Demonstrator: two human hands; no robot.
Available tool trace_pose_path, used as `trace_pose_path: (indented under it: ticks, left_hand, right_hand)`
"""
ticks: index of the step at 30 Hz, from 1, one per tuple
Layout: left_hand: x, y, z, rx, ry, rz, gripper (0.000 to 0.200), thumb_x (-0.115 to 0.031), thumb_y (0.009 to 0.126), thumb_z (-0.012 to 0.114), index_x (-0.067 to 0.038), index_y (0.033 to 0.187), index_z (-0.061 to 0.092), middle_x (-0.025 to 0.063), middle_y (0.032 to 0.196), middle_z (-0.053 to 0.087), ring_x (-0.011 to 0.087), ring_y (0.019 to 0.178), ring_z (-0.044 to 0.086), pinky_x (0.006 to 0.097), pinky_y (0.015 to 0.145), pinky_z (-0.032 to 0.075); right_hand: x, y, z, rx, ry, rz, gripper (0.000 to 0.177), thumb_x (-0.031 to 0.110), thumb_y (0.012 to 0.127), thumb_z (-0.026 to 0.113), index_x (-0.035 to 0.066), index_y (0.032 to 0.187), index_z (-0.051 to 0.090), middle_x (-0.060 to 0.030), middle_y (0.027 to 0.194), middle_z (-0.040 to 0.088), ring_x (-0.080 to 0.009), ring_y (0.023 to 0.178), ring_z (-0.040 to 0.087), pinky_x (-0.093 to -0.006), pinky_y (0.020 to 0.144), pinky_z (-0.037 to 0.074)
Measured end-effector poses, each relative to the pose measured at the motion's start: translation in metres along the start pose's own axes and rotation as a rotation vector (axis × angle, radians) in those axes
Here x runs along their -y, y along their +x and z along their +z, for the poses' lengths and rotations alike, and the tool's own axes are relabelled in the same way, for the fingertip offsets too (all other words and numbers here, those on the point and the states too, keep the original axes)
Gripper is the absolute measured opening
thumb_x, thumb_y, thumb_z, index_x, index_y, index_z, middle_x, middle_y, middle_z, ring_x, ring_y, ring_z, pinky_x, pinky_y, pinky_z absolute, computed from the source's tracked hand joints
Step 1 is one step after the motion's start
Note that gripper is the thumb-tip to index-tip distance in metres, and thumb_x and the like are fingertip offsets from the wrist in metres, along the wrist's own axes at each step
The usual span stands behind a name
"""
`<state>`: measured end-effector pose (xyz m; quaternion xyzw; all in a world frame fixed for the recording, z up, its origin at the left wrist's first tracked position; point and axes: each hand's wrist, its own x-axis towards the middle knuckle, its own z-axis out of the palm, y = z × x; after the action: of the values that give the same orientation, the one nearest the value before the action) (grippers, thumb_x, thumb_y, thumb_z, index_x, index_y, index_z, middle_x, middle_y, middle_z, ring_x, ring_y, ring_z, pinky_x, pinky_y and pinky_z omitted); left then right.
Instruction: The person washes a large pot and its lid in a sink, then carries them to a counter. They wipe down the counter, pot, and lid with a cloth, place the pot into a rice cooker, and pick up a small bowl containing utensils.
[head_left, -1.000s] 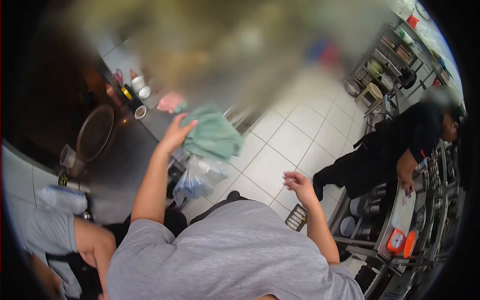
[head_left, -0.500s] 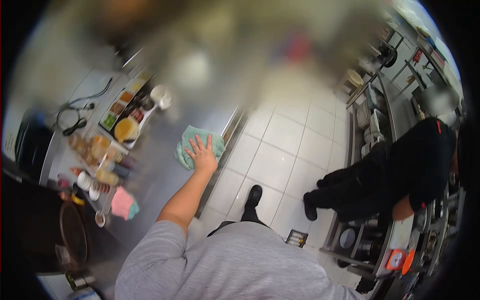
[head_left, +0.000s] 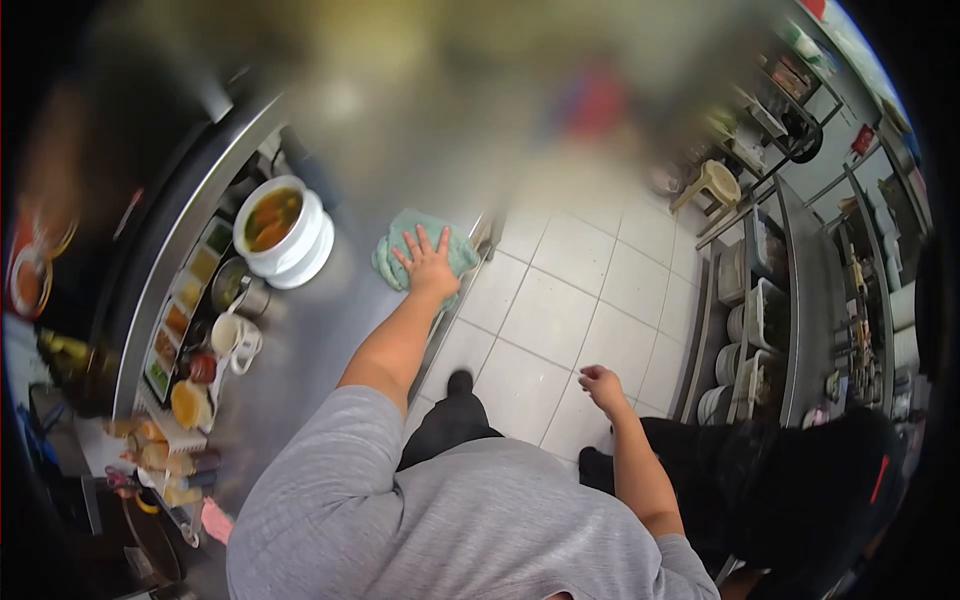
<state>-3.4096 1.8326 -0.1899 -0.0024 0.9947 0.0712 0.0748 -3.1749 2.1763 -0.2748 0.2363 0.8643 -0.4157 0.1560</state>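
My left hand (head_left: 430, 268) lies with spread fingers on top of a crumpled green cloth (head_left: 400, 240), which rests on the steel counter (head_left: 300, 345) near its right edge. To the left of the cloth stands a white bowl of soup (head_left: 275, 225) with orange and green pieces in it, above stacked white dishware. My right hand (head_left: 603, 385) hangs over the tiled floor, away from the counter. Its fingers are curled and drawn together; whether anything small is between them cannot be made out.
Ingredient trays (head_left: 180, 320), cups (head_left: 232, 335) and sauce bottles (head_left: 160, 457) line the counter's left side. A co-worker in black (head_left: 810, 490) stands at lower right beside steel shelves (head_left: 800, 300). A stool (head_left: 715, 183) stands farther up the aisle.
My view has moved forward along the counter, and my left hand and the cloth are farther along it. The soup bowl and my right hand have come into view. The co-worker appears lower.
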Motion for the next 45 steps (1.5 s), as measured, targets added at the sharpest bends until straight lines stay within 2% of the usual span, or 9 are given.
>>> trace_pose_path:
  ticks: [8, 11, 13, 15, 20, 30, 36, 39, 45]
  left_hand:
    - [-0.111, 0.242, -0.024, -0.054, -0.005, 0.134, 0.097, -0.045, 0.066, 0.072, -0.026, 0.146, 0.019, 0.0203, 0.152, 0.003, 0.0413, 0.139, -0.001, 0.062, 0.107, -0.005]
    - [-0.098, 0.319, -0.027, -0.15, -0.094, 0.266, 0.083, -0.053, 0.072, 0.066, -0.026, 0.143, 0.031, 0.0154, 0.151, 0.016, 0.0367, 0.14, 0.008, 0.0625, 0.107, 0.002]
    - [-0.063, 0.365, -0.036, -0.207, 0.004, 0.113, 0.077, -0.055, 0.075, 0.06, -0.025, 0.141, 0.033, 0.0133, 0.15, 0.02, 0.0369, 0.138, 0.013, 0.0631, 0.107, 0.007]
    - [-0.023, 0.413, -0.038, -0.304, 0.059, -0.2, 0.074, -0.056, 0.079, 0.055, -0.025, 0.142, 0.03, 0.0141, 0.15, 0.021, 0.0371, 0.138, 0.015, 0.065, 0.105, 0.01]
    - [-0.075, 0.541, -0.073, -0.167, 0.037, -0.781, 0.068, -0.055, 0.087, 0.041, -0.026, 0.145, 0.022, 0.0135, 0.151, 0.018, 0.0398, 0.138, 0.014, 0.0661, 0.104, 0.01]
    - [-0.335, 0.638, -0.034, -0.135, -0.041, 0.34, 0.084, -0.051, 0.075, 0.061, -0.021, 0.144, 0.026, 0.0123, 0.152, 0.017, 0.0369, 0.14, 0.009, 0.0603, 0.109, 0.002]
    - [-0.38, 0.738, -0.036, -0.117, 0.112, -0.18, 0.093, -0.045, 0.072, 0.066, -0.013, 0.146, 0.02, 0.0126, 0.152, 0.012, 0.0326, 0.141, 0.007, 0.0572, 0.11, 0.002]
    - [-0.46, 0.794, -0.055, -0.06, -0.001, 0.215, 0.093, -0.04, 0.071, 0.069, -0.013, 0.145, 0.02, 0.0129, 0.152, 0.014, 0.0318, 0.14, 0.009, 0.0569, 0.11, 0.003]
    - [-0.549, 0.953, -0.058, -0.162, -0.104, 0.229, 0.08, -0.025, 0.073, 0.067, -0.013, 0.142, 0.028, 0.0124, 0.15, 0.019, 0.0304, 0.14, 0.012, 0.0539, 0.112, 0.005]
  right_hand:
    - [0.018, 0.134, -0.037, 0.124, -0.527, -0.13, 0.032, 0.028, 0.077, 0.067, 0.005, 0.099, 0.065, -0.0155, 0.089, 0.067, -0.0293, 0.08, 0.064, -0.0376, 0.072, 0.049]
    - [-0.146, 0.131, -0.058, 0.415, -0.788, -0.003, 0.039, 0.04, 0.082, 0.057, 0.004, 0.093, 0.066, -0.0202, 0.098, 0.065, -0.0365, 0.093, 0.061, -0.0439, 0.08, 0.048]
    - [-0.329, 0.121, -0.062, 0.443, -0.233, 0.203, 0.029, 0.03, 0.081, 0.058, 0.003, 0.085, 0.066, -0.0201, 0.081, 0.065, -0.0357, 0.079, 0.063, -0.0464, 0.071, 0.049]
    - [-0.223, 0.072, -0.112, 0.232, -0.137, 0.688, 0.028, 0.029, 0.082, 0.057, 0.003, 0.086, 0.066, -0.0186, 0.081, 0.065, -0.0336, 0.078, 0.063, -0.0454, 0.07, 0.049]
    - [-0.149, 0.144, -0.144, 0.169, 0.049, 0.788, 0.026, 0.028, 0.084, 0.057, 0.004, 0.088, 0.066, -0.0147, 0.079, 0.066, -0.0284, 0.075, 0.062, -0.0427, 0.068, 0.049]
    - [-0.054, 0.494, -0.368, -0.075, -0.07, 0.445, 0.023, 0.022, 0.089, 0.053, 0.004, 0.092, 0.066, -0.006, 0.069, 0.064, -0.0155, 0.06, 0.059, -0.0326, 0.054, 0.048]
    - [0.137, 0.738, -0.56, -0.289, 0.295, 0.173, 0.023, 0.013, 0.086, 0.056, 0.003, 0.106, 0.06, -0.0027, 0.086, 0.063, -0.0121, 0.072, 0.059, -0.0264, 0.059, 0.044]
    - [0.18, 0.833, -0.569, -0.137, 0.316, 0.078, 0.025, 0.013, 0.086, 0.057, 0.006, 0.109, 0.059, -0.0029, 0.091, 0.063, -0.0128, 0.075, 0.06, -0.0285, 0.064, 0.046]
    - [0.223, 0.908, -0.533, 0.364, 0.241, 0.172, 0.031, 0.014, 0.082, 0.061, 0.005, 0.111, 0.062, -0.0046, 0.086, 0.066, -0.0139, 0.076, 0.062, -0.0285, 0.062, 0.049]
